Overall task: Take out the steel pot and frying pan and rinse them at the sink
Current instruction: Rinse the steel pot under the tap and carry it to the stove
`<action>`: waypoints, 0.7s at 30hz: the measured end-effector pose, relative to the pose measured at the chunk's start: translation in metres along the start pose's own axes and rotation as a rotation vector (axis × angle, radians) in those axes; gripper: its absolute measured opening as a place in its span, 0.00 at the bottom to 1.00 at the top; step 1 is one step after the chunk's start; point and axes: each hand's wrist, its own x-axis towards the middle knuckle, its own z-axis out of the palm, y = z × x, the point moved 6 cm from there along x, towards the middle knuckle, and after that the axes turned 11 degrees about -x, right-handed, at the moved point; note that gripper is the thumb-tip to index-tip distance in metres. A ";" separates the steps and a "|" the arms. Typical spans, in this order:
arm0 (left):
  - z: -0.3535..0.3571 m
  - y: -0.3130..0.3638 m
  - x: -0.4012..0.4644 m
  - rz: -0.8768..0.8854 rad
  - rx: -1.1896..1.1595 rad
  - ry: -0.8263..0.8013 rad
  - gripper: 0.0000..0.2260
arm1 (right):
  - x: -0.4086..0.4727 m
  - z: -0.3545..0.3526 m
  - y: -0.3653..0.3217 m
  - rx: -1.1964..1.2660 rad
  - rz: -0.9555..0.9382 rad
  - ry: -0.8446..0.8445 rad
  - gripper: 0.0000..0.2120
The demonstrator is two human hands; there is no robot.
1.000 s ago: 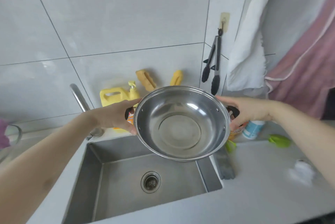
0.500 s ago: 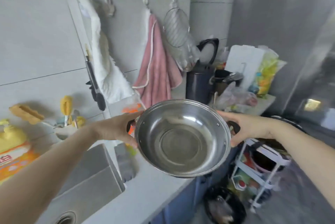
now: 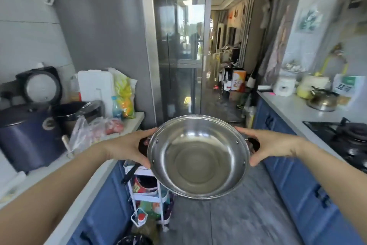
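Observation:
I hold a shiny steel pot (image 3: pixel 198 157) in mid-air over the kitchen aisle, its open side tilted toward me. The pot has two dark side handles. My left hand (image 3: pixel 129 147) grips the left handle and my right hand (image 3: pixel 270 145) grips the right one. The sink is out of view. I see no frying pan that I can name for sure.
A white trolley rack (image 3: pixel 147 191) with clutter stands on the grey floor under the pot. A dark blue cooker (image 3: pixel 25 137) and bags sit on the left counter (image 3: pixel 95 169). A gas hob (image 3: pixel 345 135) and kettle (image 3: pixel 321 101) are on the right counter. A grey fridge (image 3: pixel 103 42) stands ahead.
I have turned right, away from the sink, carrying the pot with both hands. The view swung from the sink and wall to the aisle between the counters.

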 end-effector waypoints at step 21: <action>0.145 0.175 0.546 0.353 0.180 -0.550 0.66 | -0.078 -0.145 0.351 0.305 0.569 0.400 0.50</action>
